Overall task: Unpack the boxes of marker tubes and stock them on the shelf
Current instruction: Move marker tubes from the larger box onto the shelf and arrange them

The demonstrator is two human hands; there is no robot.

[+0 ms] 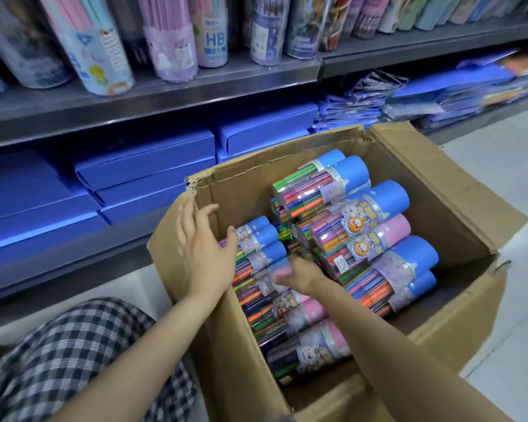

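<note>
my left hand (206, 248) is spread open over the cardboard box (457, 315), fingers straight. my right hand (299, 274) reaches among the marker tubes (375, 229) lying inside; its grip is blurred, i cannot tell.

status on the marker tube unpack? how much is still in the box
Done: the cardboard box is open, flaps folded out. In hand: the left hand hovers with fingers spread over the left row of marker tubes, and the right hand reaches between the rows; its grip is unclear. Left: nearly everything. The box looks almost full, and none of these tubes show on the shelf.
</note>
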